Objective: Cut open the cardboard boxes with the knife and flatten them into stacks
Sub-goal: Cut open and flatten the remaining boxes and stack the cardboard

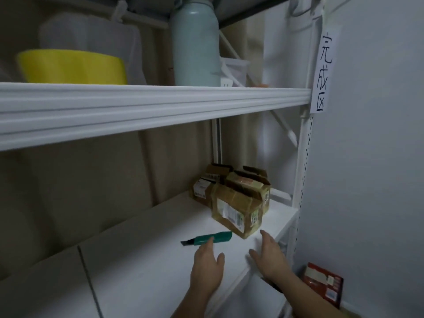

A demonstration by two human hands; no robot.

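Lying on the white shelf (160, 260), the green knife (207, 239) seems touched by the left hand (207, 269), fingers straight; the right hand (267, 258), relaxed, empty, hovers near the cardboard boxes (234, 198).

Teal knife (211, 240), brown boxes (238, 203) (white labels), yellow bowl (73, 66), white shelf (149, 260)

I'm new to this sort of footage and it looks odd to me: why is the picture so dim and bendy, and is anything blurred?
Head view: dim, flat light with murky shadow at left; the wide lens bows the upper shelf rail; the yellow tub and bottle are soft, while the knife, boxes and both hands, left and right, are only slightly blurred.
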